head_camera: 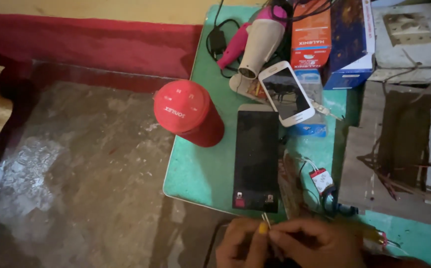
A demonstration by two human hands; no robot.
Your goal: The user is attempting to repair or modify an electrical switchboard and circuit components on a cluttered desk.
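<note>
While pinching the wire ends [266, 220] between both hands, keep the grip close to the tips; judged best for control of so thin a piece.

Left hand [240, 244]: fingers curled shut, thumb and forefinger closed on the wire ends from the left. Right hand [317, 243]: fingers likewise closed, fingertips [275, 234] meeting the left hand at the wire. Cannot tell how much wire runs on inside the palms.

Location of the wire ends: near edge of the scene, just near of the battery [256, 159], close to the near rim of the green table [195, 173].

Long axis: near to far, tilted slightly left. Two pale tips pointing far, toward the terminals at the near end of the battery, but apart from them.

Advisable, as a judgement only:
- Hold both wrists steady.
- Keep the tips clear of the terminals.
- Avoid snagging the red-and-white connector [320, 179] lying to the right.

Also on the table: red speaker [188, 113] left of the battery, phone [286, 93] far of it, hair dryer [260, 39] farther off
</note>
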